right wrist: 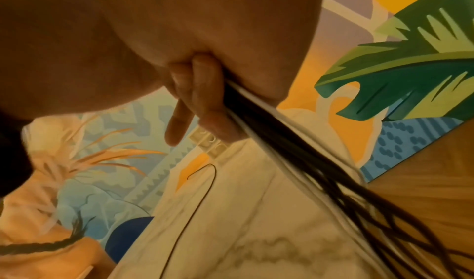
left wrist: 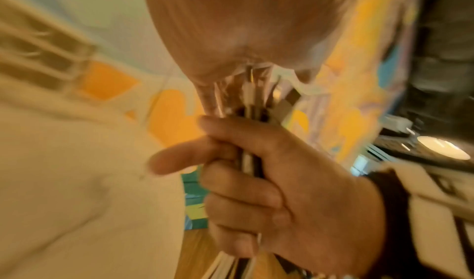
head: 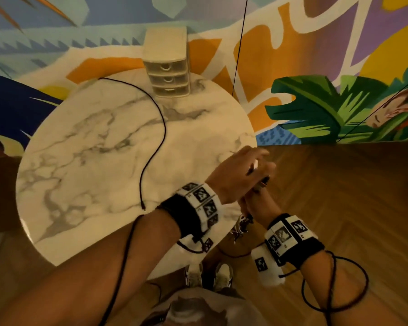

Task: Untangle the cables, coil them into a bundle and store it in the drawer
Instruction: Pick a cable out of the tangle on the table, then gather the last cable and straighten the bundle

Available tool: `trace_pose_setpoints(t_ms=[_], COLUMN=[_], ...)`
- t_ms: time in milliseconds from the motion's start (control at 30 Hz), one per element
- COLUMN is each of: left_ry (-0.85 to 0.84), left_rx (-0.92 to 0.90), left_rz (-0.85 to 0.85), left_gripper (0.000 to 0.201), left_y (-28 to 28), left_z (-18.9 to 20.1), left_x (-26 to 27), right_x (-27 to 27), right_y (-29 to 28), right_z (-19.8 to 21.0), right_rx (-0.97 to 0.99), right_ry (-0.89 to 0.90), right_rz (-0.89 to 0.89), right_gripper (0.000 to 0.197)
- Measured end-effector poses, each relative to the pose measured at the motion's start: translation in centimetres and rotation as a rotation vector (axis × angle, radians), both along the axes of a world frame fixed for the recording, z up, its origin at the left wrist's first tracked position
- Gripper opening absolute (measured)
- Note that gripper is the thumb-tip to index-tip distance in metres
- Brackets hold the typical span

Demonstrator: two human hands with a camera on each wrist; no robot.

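Both hands meet over the right rim of the table. My left hand [head: 240, 175] sits on top and grips the upper end of a bundle of black and white cables [head: 260, 184]. Just beneath it, my right hand [head: 257, 205] is clenched round the same bundle [left wrist: 250, 161], whose loose tangled ends [head: 242, 224] hang below. In the right wrist view the strands [right wrist: 282, 141] stream from the curled fingers [right wrist: 200, 92] toward the lower right. One separate black cable [head: 160, 123] lies curved across the table. The small white drawer unit [head: 167, 74] stands at the table's far edge, all drawers closed.
A round marble table [head: 92, 149] stands against a painted mural wall [head: 327, 102]. Wooden floor [head: 339, 196] lies to the right. My shoes [head: 207, 276] show below the table's edge. Black camera wires [head: 335, 285] loop around my right forearm.
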State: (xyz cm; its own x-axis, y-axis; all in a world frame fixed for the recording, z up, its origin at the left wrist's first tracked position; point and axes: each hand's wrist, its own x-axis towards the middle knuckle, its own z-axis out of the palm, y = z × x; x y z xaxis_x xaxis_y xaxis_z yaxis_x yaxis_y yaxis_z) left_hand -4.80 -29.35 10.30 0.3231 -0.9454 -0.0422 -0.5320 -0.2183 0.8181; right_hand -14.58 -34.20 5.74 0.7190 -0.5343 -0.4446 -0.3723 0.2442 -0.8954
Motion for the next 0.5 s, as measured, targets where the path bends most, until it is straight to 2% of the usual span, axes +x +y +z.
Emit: trace_pose_setpoints(t_ms=[33, 67, 100, 167, 200, 233, 300, 367, 500], left_ry=[0.042, -0.008, -0.153, -0.489, -0.562, -0.56, -0.353, -0.117, -0.123], left_rx=[-0.002, 0.041, 0.162, 0.589, 0.796, 0.963, 1.119, 1.119, 0.966], left_rz=[0.07, 0.121, 0.132, 0.139, 0.198, 0.283, 0.425, 0.454, 0.354], left_gripper=[0.041, 0.038, 0.037, 0.038, 0.04, 0.039, 0.038, 0.034, 0.032], left_y=[1.1, 2.4, 3.9, 7.6, 9.7, 12.1, 15.7, 17.1, 15.4], left_z=[-1.0, -2.1, -3.4, -6.1, -7.2, -8.6, -11.1, -13.0, -13.4], left_x=[1.5, 3.3, 5.4, 9.7, 11.6, 13.5, 16.0, 16.1, 11.5], right_x=[0.0, -0.1, -0.3, -0.7, -0.8, -0.7, -0.5, -0.6, -0.1], right_y=[0.0, 0.0, -0.2, -0.4, -0.4, -0.1, 0.2, 0.7, 1.6], right_z=[-0.2, -0.6, -1.0, -1.8, -2.4, -2.6, -3.3, -3.7, -4.8], right_rx=[0.056, 0.069, 0.099, 0.112, 0.116, 0.134, 0.155, 0.197, 0.118], right_ry=[-0.026, -0.038, -0.051, -0.073, -0.084, -0.068, -0.015, 0.042, 0.084], right_rz=[0.004, 0.025, 0.035, 0.102, 0.144, 0.179, 0.218, 0.239, 0.176], right_gripper=[0.034, 0.036, 0.038, 0.041, 0.042, 0.043, 0.045, 0.046, 0.05])
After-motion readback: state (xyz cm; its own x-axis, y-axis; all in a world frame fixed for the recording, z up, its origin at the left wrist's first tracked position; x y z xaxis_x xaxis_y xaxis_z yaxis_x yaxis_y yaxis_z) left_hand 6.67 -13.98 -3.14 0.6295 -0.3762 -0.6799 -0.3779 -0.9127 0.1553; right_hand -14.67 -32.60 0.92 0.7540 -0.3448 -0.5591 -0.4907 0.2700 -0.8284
